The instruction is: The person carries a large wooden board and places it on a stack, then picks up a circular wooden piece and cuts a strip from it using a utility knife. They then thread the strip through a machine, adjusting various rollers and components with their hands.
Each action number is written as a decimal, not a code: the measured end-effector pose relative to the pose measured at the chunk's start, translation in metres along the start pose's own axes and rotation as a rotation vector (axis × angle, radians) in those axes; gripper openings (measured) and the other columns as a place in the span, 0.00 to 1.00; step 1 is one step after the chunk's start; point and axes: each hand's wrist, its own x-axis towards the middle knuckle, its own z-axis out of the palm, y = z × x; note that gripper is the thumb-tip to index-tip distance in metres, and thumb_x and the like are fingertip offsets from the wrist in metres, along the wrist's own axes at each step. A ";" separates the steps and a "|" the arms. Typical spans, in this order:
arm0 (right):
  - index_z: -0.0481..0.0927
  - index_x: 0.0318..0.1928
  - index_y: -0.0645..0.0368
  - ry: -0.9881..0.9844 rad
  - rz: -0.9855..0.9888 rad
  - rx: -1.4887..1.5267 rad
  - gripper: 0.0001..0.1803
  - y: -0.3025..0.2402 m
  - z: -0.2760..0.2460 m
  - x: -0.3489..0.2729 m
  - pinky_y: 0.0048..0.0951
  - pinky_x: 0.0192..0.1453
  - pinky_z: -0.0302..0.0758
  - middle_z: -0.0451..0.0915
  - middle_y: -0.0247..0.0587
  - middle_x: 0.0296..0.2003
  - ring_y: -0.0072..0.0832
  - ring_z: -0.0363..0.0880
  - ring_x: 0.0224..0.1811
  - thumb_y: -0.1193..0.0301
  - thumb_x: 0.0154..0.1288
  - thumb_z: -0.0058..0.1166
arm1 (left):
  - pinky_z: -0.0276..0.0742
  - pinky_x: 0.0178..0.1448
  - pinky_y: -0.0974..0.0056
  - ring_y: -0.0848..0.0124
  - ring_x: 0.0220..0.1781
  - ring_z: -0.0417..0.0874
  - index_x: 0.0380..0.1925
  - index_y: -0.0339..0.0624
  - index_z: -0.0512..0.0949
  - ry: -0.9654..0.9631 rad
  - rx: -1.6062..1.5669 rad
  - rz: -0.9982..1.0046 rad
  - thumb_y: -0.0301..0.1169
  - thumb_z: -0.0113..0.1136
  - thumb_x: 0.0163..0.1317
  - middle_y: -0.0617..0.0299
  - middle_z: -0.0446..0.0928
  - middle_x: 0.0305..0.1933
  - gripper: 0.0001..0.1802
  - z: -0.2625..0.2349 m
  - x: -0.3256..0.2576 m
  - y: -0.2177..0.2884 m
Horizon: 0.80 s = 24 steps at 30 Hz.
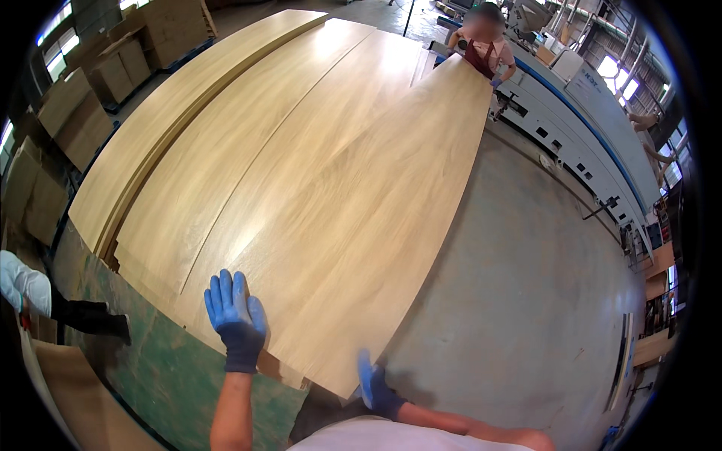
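A long, pale wood-grain panel point(376, 203) lies at an angle over a stack of similar panels point(248, 128) and reaches past the stack's right side. My left hand point(237, 316), in a blue-coated glove, rests flat near the panel's close end, fingers stretched out. At the close right corner, my right hand point(380, 389), gloved the same way, grips the panel's edge; part of its fingers is hidden or blurred. A co-worker point(485, 49) in a dark red apron stands at the far end, a gloved hand by the panel's far corner.
A long white machine point(571, 143) with a blue stripe runs along the right. Raised panels point(188, 83) form the stack's left side. More boards point(75, 113) stand at far left. Another person's dark-clad leg point(94, 319) shows at left, above green flooring point(173, 368).
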 end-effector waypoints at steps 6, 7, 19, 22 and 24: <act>0.79 0.50 0.71 0.054 -0.053 -0.526 0.28 -0.046 0.031 -0.023 0.27 0.45 0.76 0.82 0.39 0.40 0.22 0.78 0.40 0.52 0.75 0.51 | 0.52 0.75 0.38 0.37 0.71 0.65 0.60 0.35 0.74 -0.045 -0.007 -0.002 0.30 0.53 0.59 0.36 0.68 0.68 0.27 0.006 0.002 -0.019; 0.80 0.49 0.71 0.040 -0.044 -0.510 0.28 -0.045 0.030 -0.021 0.27 0.43 0.76 0.82 0.39 0.39 0.22 0.77 0.38 0.52 0.74 0.52 | 0.52 0.75 0.38 0.37 0.71 0.65 0.60 0.35 0.74 -0.050 -0.006 -0.004 0.30 0.53 0.59 0.37 0.68 0.68 0.27 0.009 0.001 -0.021; 0.84 0.37 0.65 -0.252 -0.061 -0.561 0.27 -0.024 0.010 0.025 0.28 0.25 0.70 0.78 0.34 0.22 0.21 0.73 0.21 0.49 0.67 0.60 | 0.55 0.76 0.42 0.43 0.72 0.67 0.60 0.34 0.75 -0.006 -0.069 -0.071 0.28 0.49 0.64 0.40 0.70 0.68 0.24 0.022 0.008 -0.040; 0.83 0.37 0.68 -0.398 0.127 -0.938 0.32 -0.084 0.067 0.020 0.31 0.32 0.73 0.82 0.44 0.27 0.29 0.78 0.26 0.45 0.68 0.56 | 0.55 0.76 0.44 0.44 0.72 0.68 0.60 0.35 0.76 0.022 -0.034 -0.086 0.28 0.48 0.65 0.41 0.71 0.68 0.24 0.027 0.017 -0.080; 0.80 0.28 0.70 -0.447 -0.115 -1.089 0.40 -0.098 0.082 0.025 0.38 0.34 0.74 0.79 0.53 0.20 0.40 0.78 0.22 0.36 0.65 0.53 | 0.56 0.76 0.44 0.45 0.72 0.68 0.60 0.35 0.76 0.054 -0.038 -0.097 0.28 0.48 0.65 0.41 0.71 0.67 0.23 0.037 0.029 -0.105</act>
